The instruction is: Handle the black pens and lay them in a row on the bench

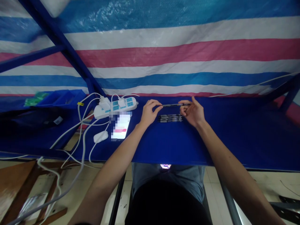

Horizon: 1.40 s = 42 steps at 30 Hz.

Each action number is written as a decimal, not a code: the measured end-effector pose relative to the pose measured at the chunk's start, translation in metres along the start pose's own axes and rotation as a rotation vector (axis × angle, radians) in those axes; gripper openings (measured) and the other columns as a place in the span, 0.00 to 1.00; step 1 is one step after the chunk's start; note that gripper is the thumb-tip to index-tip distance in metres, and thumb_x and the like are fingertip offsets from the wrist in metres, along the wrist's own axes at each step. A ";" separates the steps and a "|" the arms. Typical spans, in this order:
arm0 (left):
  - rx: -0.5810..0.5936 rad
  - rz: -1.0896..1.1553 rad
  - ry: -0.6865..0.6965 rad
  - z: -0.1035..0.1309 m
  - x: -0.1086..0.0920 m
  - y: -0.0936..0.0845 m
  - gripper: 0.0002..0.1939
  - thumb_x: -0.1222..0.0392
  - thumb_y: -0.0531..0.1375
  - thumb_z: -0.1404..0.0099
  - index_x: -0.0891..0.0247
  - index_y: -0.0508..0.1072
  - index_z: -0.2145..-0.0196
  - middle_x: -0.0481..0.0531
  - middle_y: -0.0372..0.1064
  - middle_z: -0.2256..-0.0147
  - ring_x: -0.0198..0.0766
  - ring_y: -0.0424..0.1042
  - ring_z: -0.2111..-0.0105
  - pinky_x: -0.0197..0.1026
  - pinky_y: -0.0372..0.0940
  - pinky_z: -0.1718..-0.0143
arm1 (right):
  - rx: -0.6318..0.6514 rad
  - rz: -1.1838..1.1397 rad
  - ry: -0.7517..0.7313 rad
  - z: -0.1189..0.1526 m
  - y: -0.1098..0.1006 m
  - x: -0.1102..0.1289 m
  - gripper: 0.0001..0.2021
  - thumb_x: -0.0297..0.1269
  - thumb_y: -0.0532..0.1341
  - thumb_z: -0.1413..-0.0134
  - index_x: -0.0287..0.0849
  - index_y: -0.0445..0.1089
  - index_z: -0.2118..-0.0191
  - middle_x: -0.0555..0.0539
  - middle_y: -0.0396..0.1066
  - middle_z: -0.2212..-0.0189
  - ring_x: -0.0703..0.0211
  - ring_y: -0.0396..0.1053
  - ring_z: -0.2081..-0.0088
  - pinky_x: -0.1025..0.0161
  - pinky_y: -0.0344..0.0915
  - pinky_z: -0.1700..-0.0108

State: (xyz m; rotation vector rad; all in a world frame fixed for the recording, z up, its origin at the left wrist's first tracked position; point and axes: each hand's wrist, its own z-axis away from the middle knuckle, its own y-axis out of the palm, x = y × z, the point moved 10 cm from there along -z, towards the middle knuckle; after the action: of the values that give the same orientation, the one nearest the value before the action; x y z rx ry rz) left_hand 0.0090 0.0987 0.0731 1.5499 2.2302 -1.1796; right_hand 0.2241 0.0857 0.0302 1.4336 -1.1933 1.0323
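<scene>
A slim pen [172, 105] with a dark grip lies level between my two hands, just beyond a row of similar pens. The thumb and fingertips of my left hand [150, 112] pinch its left end. On the other end, the fingers of my right hand [193, 112] are closed around the pen, with the thumb raised. Several more pens [170, 118] rest side by side on the blue tabletop [173, 140], close together and parallel to the held one. My right fingers partly hide their right ends.
Left of my arm are a white power strip [117, 105] with plugged-in chargers, a lit phone [120, 126] and a white adapter [101, 136]. White cables [83, 140] hang over the table's edge. Blue bins [63, 97] stand farther left. Striped sheeting [164, 56] rises behind the table.
</scene>
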 end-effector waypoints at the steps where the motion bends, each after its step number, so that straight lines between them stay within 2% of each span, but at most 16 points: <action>1: 0.011 -0.002 -0.002 0.000 0.000 0.001 0.02 0.60 0.66 0.30 0.59 0.79 0.60 0.51 0.76 0.59 0.41 0.75 0.55 0.49 0.69 0.48 | 0.025 -0.008 0.021 0.000 0.002 -0.001 0.35 0.69 0.46 0.36 0.44 0.77 0.60 0.47 0.68 0.78 0.59 0.60 0.80 0.56 0.61 0.71; 6: 0.046 -0.004 -0.004 0.001 0.000 0.006 0.02 0.61 0.66 0.30 0.58 0.78 0.60 0.51 0.75 0.58 0.41 0.74 0.54 0.50 0.69 0.47 | 0.039 -0.021 0.014 0.001 0.003 -0.001 0.25 0.66 0.55 0.37 0.48 0.69 0.67 0.52 0.58 0.81 0.60 0.55 0.79 0.57 0.59 0.72; 8: 0.054 -0.007 0.005 0.002 -0.001 0.007 0.02 0.60 0.66 0.30 0.58 0.79 0.60 0.51 0.75 0.58 0.42 0.74 0.54 0.51 0.68 0.46 | 0.039 -0.019 -0.002 0.001 0.004 0.000 0.26 0.67 0.53 0.37 0.49 0.67 0.68 0.53 0.55 0.81 0.60 0.53 0.80 0.57 0.58 0.72; 11: 0.073 -0.018 0.005 0.002 0.000 0.009 0.02 0.60 0.65 0.30 0.58 0.79 0.59 0.51 0.75 0.58 0.42 0.74 0.54 0.52 0.68 0.46 | 0.024 0.021 -0.003 0.001 0.003 0.000 0.29 0.71 0.47 0.36 0.50 0.67 0.66 0.53 0.55 0.81 0.59 0.55 0.79 0.57 0.59 0.71; 13: 0.080 -0.027 0.003 0.003 0.001 0.010 0.02 0.59 0.65 0.30 0.57 0.79 0.59 0.51 0.75 0.58 0.42 0.74 0.54 0.52 0.68 0.45 | 0.012 0.031 -0.002 0.000 0.001 0.000 0.30 0.72 0.48 0.37 0.50 0.68 0.66 0.53 0.56 0.81 0.59 0.56 0.79 0.56 0.60 0.71; 19: 0.065 -0.068 -0.008 0.003 0.005 0.008 0.03 0.59 0.65 0.30 0.58 0.79 0.60 0.51 0.76 0.58 0.43 0.74 0.54 0.52 0.68 0.46 | -0.058 0.095 -0.005 -0.005 -0.012 -0.009 0.30 0.67 0.50 0.35 0.46 0.75 0.61 0.49 0.66 0.77 0.61 0.59 0.79 0.59 0.59 0.73; 21: 0.048 -0.087 -0.038 0.002 0.009 0.006 0.03 0.59 0.66 0.30 0.58 0.79 0.60 0.51 0.77 0.60 0.43 0.75 0.56 0.51 0.69 0.48 | -0.103 0.245 -0.077 -0.007 -0.016 -0.006 0.25 0.63 0.56 0.36 0.45 0.77 0.59 0.48 0.71 0.75 0.60 0.64 0.76 0.59 0.61 0.71; 24: 0.068 -0.080 -0.096 0.003 0.019 0.009 0.03 0.60 0.67 0.31 0.57 0.80 0.59 0.49 0.80 0.64 0.42 0.77 0.60 0.50 0.70 0.51 | -0.179 0.518 -0.223 -0.004 -0.019 0.003 0.15 0.50 0.66 0.42 0.44 0.78 0.58 0.47 0.77 0.68 0.55 0.71 0.68 0.56 0.67 0.63; 28: 0.103 -0.055 -0.144 0.005 0.029 0.014 0.04 0.61 0.66 0.31 0.56 0.80 0.58 0.48 0.82 0.63 0.43 0.80 0.59 0.51 0.71 0.50 | -0.244 0.672 -0.283 0.000 -0.021 0.005 0.10 0.42 0.66 0.44 0.43 0.78 0.59 0.43 0.81 0.62 0.51 0.75 0.64 0.53 0.71 0.57; 32: 0.138 -0.031 -0.151 0.007 0.032 0.018 0.06 0.58 0.64 0.28 0.56 0.80 0.55 0.50 0.82 0.59 0.44 0.81 0.58 0.49 0.72 0.51 | -0.229 0.723 -0.259 -0.001 -0.023 -0.002 0.09 0.39 0.63 0.43 0.44 0.80 0.60 0.43 0.82 0.63 0.50 0.77 0.64 0.50 0.72 0.54; 35: 0.164 -0.108 -0.134 0.007 0.030 0.019 0.10 0.53 0.61 0.26 0.56 0.81 0.58 0.50 0.82 0.61 0.45 0.79 0.59 0.48 0.72 0.54 | -0.167 0.757 -0.219 -0.004 -0.020 -0.010 0.09 0.38 0.62 0.43 0.44 0.80 0.62 0.44 0.82 0.65 0.50 0.77 0.64 0.51 0.72 0.54; 39: 0.245 -0.162 -0.147 0.007 0.030 0.025 0.18 0.49 0.56 0.23 0.58 0.81 0.65 0.51 0.80 0.65 0.45 0.77 0.63 0.48 0.70 0.57 | -0.063 0.861 -0.221 -0.004 -0.007 -0.012 0.11 0.43 0.62 0.40 0.45 0.80 0.66 0.45 0.81 0.69 0.50 0.76 0.66 0.53 0.69 0.59; 42: 0.280 -0.147 -0.136 0.008 0.028 0.029 0.17 0.49 0.55 0.23 0.58 0.81 0.61 0.52 0.80 0.61 0.45 0.77 0.60 0.49 0.69 0.54 | -0.079 0.891 -0.247 -0.002 -0.005 -0.005 0.14 0.47 0.62 0.37 0.45 0.81 0.65 0.43 0.81 0.67 0.49 0.74 0.65 0.52 0.68 0.59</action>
State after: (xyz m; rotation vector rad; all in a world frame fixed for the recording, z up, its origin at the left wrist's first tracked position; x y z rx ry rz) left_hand 0.0193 0.1174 0.0383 1.3628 2.1960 -1.6489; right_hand 0.2284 0.0892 0.0248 0.9655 -2.1211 1.3815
